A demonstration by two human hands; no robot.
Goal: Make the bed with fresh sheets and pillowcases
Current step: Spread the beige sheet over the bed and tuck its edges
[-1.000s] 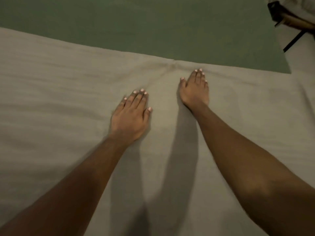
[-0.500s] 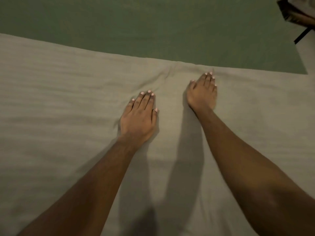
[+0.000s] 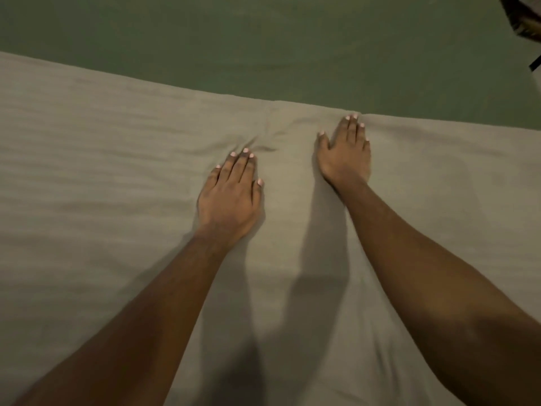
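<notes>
Room interior, seen from above in dim, warm, soft light. The bed (image 3: pixel 263 39) fills nearly the whole view. Its far part is a flat, smooth, dull green surface that runs the full width along the top. In the top right corner, past the edge of the green surface, a dark object (image 3: pixel 524 22) is cut off by the frame, and its kind cannot be told. Just below it, a thin black bar (image 3: pixel 535 63) slants downward to the left.

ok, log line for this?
phase: smoothing | left hand: flat on sheet | right hand: flat at sheet edge | wrinkle: at left fingertips
</notes>
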